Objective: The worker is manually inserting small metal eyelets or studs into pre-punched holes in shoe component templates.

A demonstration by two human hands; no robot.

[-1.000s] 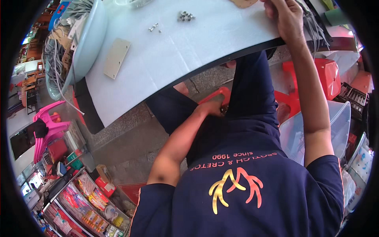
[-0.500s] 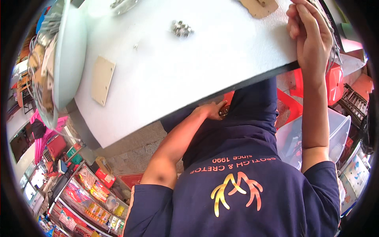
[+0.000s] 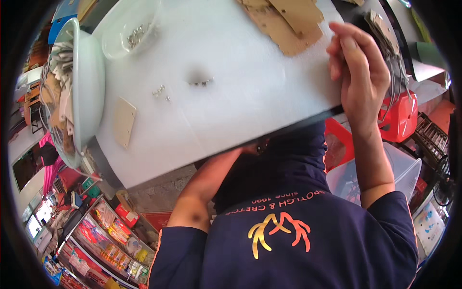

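My right hand (image 3: 360,77) rests at the right edge of the white tabletop, its fingers loosely bent and apart, with nothing visible in them. Brown cardboard pieces (image 3: 301,41) lie just beyond its fingertips. My left hand (image 3: 250,149) is down by my lap, mostly hidden under the table's front edge, so its fingers do not show. Out on the tabletop are a small cluster of shiny metal parts (image 3: 204,83), partly blurred by a dark smudge, and a few more tiny metal bits (image 3: 160,90). A flat beige plate with small holes (image 3: 124,123) lies at the left.
A clear tub (image 3: 113,41) holds small metal parts at the back left. Beside it a large pale bowl (image 3: 91,86) is heaped with beige plates and grey cables. Plates with cables (image 3: 383,33) lie beyond my right hand; a red stool (image 3: 402,115) stands to the right.
The view has shifted, showing more of the table's far side. My left hand has slipped further beneath the table edge. My right hand stays by the right edge, its fingers still loosely bent.
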